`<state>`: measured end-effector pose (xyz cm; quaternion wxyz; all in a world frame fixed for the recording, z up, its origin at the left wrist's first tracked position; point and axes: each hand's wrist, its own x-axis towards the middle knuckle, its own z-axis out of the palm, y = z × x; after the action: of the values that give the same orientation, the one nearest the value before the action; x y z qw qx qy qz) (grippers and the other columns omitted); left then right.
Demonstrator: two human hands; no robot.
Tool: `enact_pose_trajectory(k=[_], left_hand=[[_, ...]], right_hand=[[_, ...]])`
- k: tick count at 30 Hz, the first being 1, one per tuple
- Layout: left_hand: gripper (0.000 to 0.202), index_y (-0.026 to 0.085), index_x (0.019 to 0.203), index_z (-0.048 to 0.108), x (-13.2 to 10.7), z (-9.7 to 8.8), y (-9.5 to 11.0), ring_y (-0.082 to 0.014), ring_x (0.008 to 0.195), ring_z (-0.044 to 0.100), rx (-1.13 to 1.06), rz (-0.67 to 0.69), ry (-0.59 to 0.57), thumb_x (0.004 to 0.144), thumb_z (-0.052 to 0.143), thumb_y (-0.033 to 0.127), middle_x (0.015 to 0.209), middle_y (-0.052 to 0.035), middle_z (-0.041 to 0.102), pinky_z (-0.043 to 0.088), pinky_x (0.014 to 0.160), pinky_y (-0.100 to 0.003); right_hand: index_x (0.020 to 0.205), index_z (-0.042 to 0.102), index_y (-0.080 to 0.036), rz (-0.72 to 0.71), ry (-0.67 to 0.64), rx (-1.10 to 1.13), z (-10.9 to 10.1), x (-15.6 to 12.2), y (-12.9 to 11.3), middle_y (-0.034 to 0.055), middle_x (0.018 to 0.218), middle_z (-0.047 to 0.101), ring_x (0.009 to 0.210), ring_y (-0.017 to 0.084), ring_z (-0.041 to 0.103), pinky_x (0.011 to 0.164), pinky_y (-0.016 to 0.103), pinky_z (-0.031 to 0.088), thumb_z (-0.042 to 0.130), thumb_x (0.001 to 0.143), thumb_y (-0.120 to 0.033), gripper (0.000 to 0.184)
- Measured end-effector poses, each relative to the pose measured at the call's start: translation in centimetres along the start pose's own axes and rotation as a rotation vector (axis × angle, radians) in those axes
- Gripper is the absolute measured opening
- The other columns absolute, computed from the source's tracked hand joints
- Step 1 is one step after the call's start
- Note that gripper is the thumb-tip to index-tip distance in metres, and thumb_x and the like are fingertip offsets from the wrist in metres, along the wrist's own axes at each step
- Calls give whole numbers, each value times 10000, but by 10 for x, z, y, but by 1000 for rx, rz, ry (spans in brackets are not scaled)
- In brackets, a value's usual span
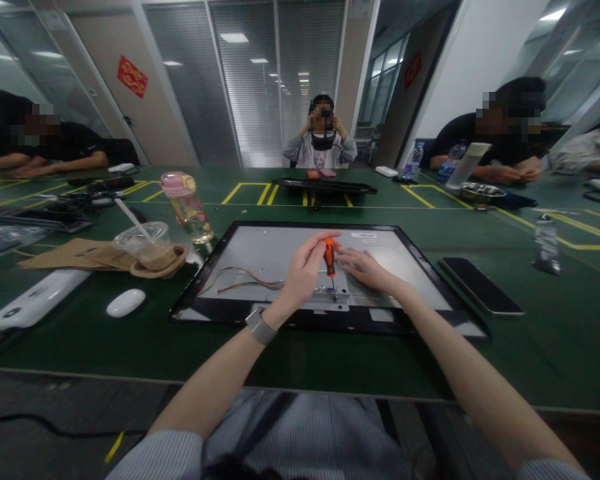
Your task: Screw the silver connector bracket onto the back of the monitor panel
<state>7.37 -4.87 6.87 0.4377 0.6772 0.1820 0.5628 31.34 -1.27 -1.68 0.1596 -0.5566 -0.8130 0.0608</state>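
Note:
A black-framed flat panel (420, 250) lies back-side up on the green table in front of me, its grey metal back showing. My left hand (305, 267) is closed round the orange handle of a small screwdriver (330, 259), held upright with its tip down on a small circuit board (330, 291) near the panel's front edge. My right hand (363, 267) lies on the panel just right of the screwdriver, fingers stretched out and touching the handle. Red and orange wires (240, 280) run across the panel to the left.
A white mouse (125, 302), a plastic cup with a straw (143, 241) and a pink-lidded bottle (187, 207) stand at left. A black phone (480, 285) lies at right. Another panel (325, 187) lies farther back. Other people sit around the table.

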Motion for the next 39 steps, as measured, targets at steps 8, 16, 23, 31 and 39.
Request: enact_pose_trajectory(k=[8, 16, 23, 31, 39], left_hand=[[144, 206, 912, 740, 0, 0, 4, -166, 908, 616, 135, 99, 48, 946, 655, 318, 936, -55, 639, 532, 809, -282], [211, 182, 1072, 689, 1, -1, -3, -182, 931, 699, 20, 40, 35, 1019, 524, 303, 994, -77, 739, 561, 905, -340], [208, 183, 1122, 710, 1, -1, 1, -183, 982, 697, -3, 38, -35, 992, 562, 251, 1064, -87, 739, 557, 939, -341], [116, 215, 930, 761, 2, -1, -5, -163, 897, 622, 107, 91, 90, 908, 695, 308, 957, -52, 629, 544, 824, -294], [280, 215, 1193, 710, 0, -1, -2, -180, 990, 678, -38, 32, 10, 1005, 505, 244, 1120, -83, 711, 552, 935, -344]], right_hand=[[1420, 610, -380, 28, 4, -1, 0, 0, -2, 40, 1549, 541, 1472, 357, 414, 1140, 723, 306, 471, 1009, -284, 445], [1440, 593, -360, 11, -21, 9, -2, 0, -1, 50, 1563, 525, 1477, 356, 405, 1142, 733, 286, 456, 1013, -272, 457], [1418, 611, -353, 15, -2, 4, 0, 1, -2, 56, 1555, 533, 1474, 365, 410, 1140, 737, 293, 466, 1009, -279, 440], [1417, 613, -372, 17, -1, 6, 0, 0, 0, 48, 1545, 547, 1467, 359, 421, 1142, 732, 295, 477, 1009, -291, 437], [1443, 590, -354, 25, -37, 11, -4, -1, -4, 51, 1573, 513, 1489, 350, 387, 1155, 727, 270, 453, 1016, -292, 453]])
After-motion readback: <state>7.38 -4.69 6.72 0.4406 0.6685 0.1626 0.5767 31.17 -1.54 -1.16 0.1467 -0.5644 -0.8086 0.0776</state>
